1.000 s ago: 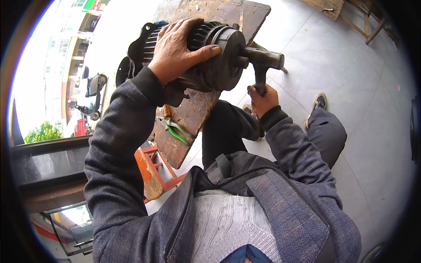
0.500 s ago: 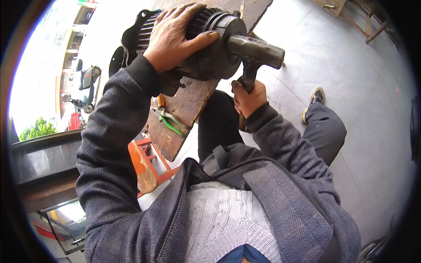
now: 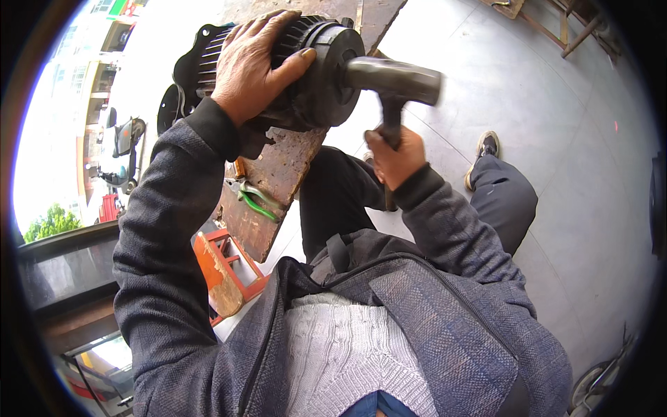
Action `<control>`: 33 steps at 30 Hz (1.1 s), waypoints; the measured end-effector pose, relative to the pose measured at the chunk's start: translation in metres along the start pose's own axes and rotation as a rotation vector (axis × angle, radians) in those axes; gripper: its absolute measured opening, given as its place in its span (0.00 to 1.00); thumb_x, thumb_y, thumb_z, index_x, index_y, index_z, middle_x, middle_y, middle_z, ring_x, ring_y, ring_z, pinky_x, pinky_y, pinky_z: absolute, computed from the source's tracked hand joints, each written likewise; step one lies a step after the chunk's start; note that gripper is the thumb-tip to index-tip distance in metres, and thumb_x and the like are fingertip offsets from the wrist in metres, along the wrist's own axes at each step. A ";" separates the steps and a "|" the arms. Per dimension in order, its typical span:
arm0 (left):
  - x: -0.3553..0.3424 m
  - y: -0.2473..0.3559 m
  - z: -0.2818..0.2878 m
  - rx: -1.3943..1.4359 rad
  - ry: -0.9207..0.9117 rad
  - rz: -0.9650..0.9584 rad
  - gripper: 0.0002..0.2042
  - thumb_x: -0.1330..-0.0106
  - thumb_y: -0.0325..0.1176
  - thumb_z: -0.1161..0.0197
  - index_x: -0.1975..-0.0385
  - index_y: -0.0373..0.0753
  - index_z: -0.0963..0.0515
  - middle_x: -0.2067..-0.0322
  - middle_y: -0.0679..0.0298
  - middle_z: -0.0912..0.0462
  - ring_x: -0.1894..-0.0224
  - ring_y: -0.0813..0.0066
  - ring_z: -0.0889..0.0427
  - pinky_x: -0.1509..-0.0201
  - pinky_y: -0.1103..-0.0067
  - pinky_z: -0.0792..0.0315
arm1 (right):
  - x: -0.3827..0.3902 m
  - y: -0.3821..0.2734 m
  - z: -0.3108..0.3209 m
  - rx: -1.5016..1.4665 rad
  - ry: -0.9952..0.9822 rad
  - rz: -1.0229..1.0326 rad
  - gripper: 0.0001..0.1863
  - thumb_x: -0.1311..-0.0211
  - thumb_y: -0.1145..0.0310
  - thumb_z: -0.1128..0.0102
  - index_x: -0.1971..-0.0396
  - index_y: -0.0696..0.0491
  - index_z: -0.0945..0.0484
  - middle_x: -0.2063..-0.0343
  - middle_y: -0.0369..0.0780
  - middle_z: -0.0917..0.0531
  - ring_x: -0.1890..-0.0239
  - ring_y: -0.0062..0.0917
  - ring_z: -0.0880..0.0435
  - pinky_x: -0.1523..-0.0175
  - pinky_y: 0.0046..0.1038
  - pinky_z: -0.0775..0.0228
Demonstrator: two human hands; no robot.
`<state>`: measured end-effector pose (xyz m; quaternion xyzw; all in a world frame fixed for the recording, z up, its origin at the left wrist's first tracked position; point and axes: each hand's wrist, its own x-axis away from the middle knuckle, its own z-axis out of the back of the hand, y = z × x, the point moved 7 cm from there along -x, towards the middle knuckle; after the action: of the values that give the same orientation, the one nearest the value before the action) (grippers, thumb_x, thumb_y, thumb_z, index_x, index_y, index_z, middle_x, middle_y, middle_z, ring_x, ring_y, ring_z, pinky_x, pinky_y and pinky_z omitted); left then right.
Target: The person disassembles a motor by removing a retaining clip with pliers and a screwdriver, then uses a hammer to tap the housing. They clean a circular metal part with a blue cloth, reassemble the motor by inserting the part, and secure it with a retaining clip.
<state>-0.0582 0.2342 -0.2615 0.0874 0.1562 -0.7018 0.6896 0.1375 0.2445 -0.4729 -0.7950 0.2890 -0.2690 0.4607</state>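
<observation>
A dark, finned electric motor (image 3: 321,94) lies on its side on the worn wooden bench (image 3: 286,163). Over its top my left hand (image 3: 251,69) grips the housing, thumb stretched toward the round end. My right hand (image 3: 401,158) is closed round the handle of a hammer (image 3: 403,80), its fingers wrapped below the head. The hammer head, slightly blurred, is at the motor's round end face; whether it touches, I cannot tell. Pliers with green handles (image 3: 256,200) rest on the bench, nearer to me than the motor, beside a small orange handle (image 3: 239,168).
Below the bench, at left, is an orange-red stool (image 3: 226,274) with worn paint. Wooden legs of another piece of furniture (image 3: 577,36) show at the far right. A scooter (image 3: 124,149) is parked outside at left. My legs straddle the grey tiled floor (image 3: 577,174).
The whole view has shifted slightly, so bench and motor sit further left. The hammer head appears more level and is blurred by motion. Both hands keep their holds.
</observation>
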 end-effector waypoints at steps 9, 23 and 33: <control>0.001 0.001 -0.002 -0.005 -0.028 -0.002 0.33 0.33 0.56 0.40 0.31 0.43 0.25 0.36 0.49 0.20 0.33 0.45 0.24 0.24 0.58 0.40 | -0.012 0.060 -0.012 -0.131 0.131 -0.356 0.11 0.29 0.71 0.35 0.72 0.56 0.25 0.88 0.36 0.29 0.91 0.23 0.31 0.86 0.29 0.40; -0.005 0.003 0.014 0.308 -0.178 -0.028 0.29 0.25 0.52 0.42 0.34 0.35 0.25 0.37 0.45 0.21 0.31 0.47 0.27 0.26 0.57 0.36 | 0.017 0.024 -0.025 0.066 -0.040 0.001 0.10 0.26 0.70 0.36 0.68 0.54 0.26 0.86 0.33 0.27 0.88 0.18 0.30 0.82 0.25 0.38; -0.034 0.001 -0.004 0.475 -0.404 -0.228 0.23 0.21 0.45 0.42 0.38 0.32 0.22 0.44 0.46 0.17 0.41 0.51 0.18 0.34 0.63 0.27 | 0.043 -0.048 0.037 0.803 -0.116 0.482 0.20 0.32 0.56 0.28 0.58 0.59 0.19 0.74 0.43 0.15 0.74 0.34 0.13 0.65 0.34 0.21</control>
<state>-0.0565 0.2671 -0.2536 0.0865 -0.1431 -0.7943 0.5841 0.2033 0.2551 -0.4392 -0.4777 0.3122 -0.1999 0.7965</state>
